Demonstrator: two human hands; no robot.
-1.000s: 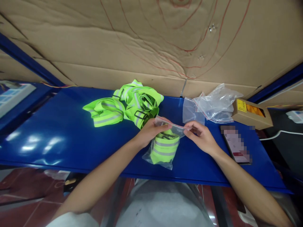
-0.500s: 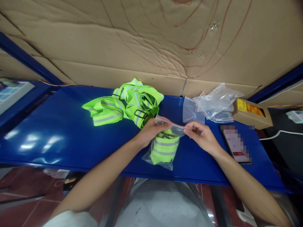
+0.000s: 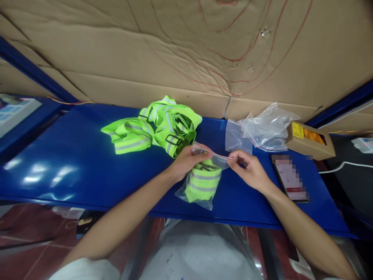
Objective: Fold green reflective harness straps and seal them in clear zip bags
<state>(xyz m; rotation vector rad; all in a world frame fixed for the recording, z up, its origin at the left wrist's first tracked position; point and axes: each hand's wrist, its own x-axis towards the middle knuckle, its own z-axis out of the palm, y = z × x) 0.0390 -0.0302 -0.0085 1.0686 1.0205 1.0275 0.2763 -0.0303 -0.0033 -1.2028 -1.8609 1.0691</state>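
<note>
A clear zip bag [image 3: 220,160] with a red line along its mouth lies between my hands near the table's front edge. Inside it is a folded neon-yellow reflective strap [image 3: 203,182] with grey stripes and a dark buckle near the top. My left hand [image 3: 186,161] pinches the left part of the bag's mouth, thumb on top. At the right end of the mouth, my right hand [image 3: 247,167] pinches the corner between thumb and fingers. Beyond my left hand lies a heap of more reflective straps [image 3: 175,124] with black buckles.
Several empty clear bags [image 3: 265,126] lie at the back right, beside a small cardboard box [image 3: 311,142] with orange contents. A phone [image 3: 290,179] rests right of my right hand. The blue table [image 3: 87,167] backs onto a cardboard panel [image 3: 175,50].
Both hands keep their grip on the bag's mouth, almost in place. The mouth's right part is tilted slightly differently. The straps and phone have not moved.
</note>
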